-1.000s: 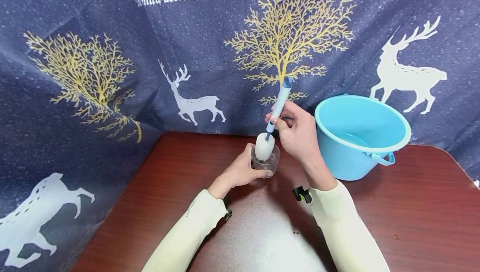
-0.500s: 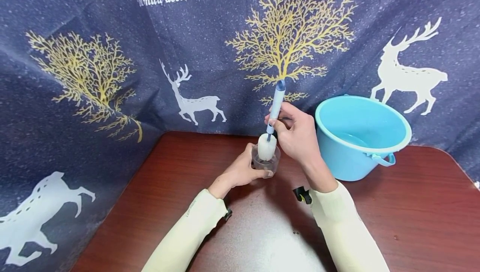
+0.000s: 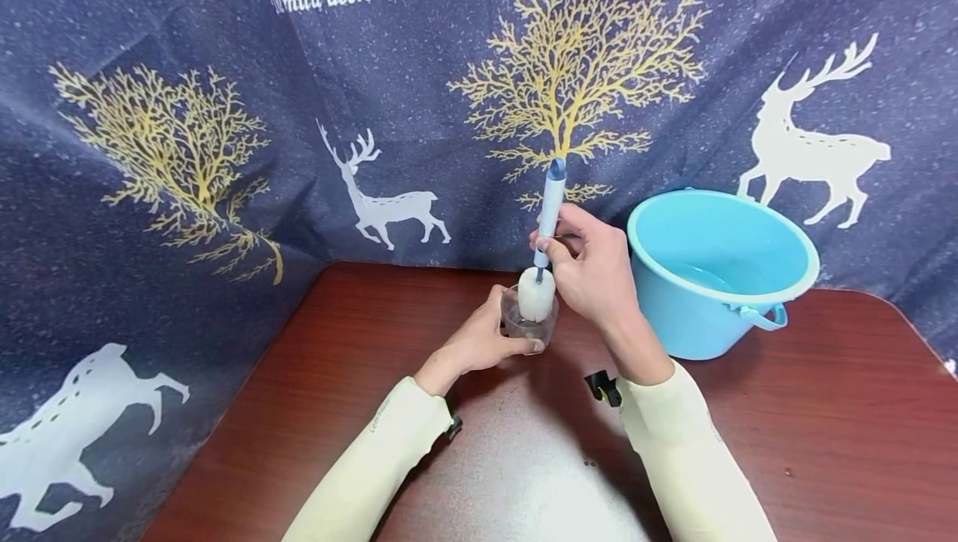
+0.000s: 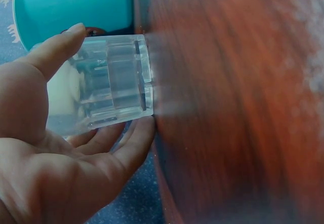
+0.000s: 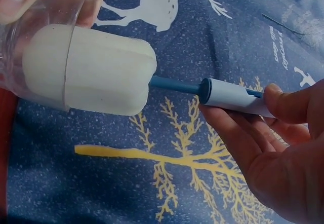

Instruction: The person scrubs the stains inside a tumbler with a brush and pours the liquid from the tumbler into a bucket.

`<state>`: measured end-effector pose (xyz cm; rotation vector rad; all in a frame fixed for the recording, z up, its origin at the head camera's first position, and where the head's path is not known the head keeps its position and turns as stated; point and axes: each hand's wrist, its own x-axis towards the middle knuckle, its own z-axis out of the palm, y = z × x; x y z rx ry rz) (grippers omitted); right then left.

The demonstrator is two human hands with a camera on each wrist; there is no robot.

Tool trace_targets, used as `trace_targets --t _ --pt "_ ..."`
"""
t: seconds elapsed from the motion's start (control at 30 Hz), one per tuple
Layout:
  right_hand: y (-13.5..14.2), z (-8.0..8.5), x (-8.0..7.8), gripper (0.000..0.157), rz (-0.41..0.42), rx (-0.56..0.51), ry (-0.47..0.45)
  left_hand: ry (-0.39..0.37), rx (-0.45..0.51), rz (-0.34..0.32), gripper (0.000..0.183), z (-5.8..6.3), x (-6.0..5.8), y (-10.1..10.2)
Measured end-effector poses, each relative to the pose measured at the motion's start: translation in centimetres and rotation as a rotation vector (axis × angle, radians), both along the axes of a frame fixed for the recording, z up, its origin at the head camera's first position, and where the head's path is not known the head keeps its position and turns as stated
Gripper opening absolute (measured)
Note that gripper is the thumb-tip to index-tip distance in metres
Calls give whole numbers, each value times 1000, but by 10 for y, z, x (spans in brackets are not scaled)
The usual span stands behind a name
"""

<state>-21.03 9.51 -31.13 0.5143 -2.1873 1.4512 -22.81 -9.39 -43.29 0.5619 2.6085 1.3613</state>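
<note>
My left hand (image 3: 482, 338) grips a clear cup (image 4: 116, 77) by its side, thumb on one side and fingers on the other. In the left wrist view the cup's base is at the tabletop. My right hand (image 3: 595, 263) pinches the pale blue handle of a sponge brush (image 3: 550, 205) between thumb and fingers. The brush's white sponge head (image 5: 101, 69) is partly inside the cup, its upper half sticking out above the rim. A dark blue stem (image 5: 174, 84) joins head and handle, which stands nearly upright in the head view.
A light blue bucket (image 3: 674, 317) with some water in it stands on the table to the right, close to my right hand. The reddish-brown wooden table (image 3: 299, 409) reaches back to a dark blue cloth (image 3: 419, 110) printed with deer and trees.
The brush handle has swung from leaning right to nearly upright, and the sponge head has shifted slightly right within the cup. My left hand and the cup have hardly moved.
</note>
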Motion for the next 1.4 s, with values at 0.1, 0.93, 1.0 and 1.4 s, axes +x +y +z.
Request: trace_targets --t 0.1,0.93,1.0,1.4 --pt "0 1 1 16 -3 7 2 -7 -1 5 76 0 0 0" --pt "1 6 9 19 -17 69 -17 -10 -25 19 78 -2 -2 0" --pt "1 7 9 18 -22 76 -18 -10 -23 20 78 -2 -1 0" --pt "1 10 12 12 -41 106 -27 -26 -22 24 79 -1 -1 0"
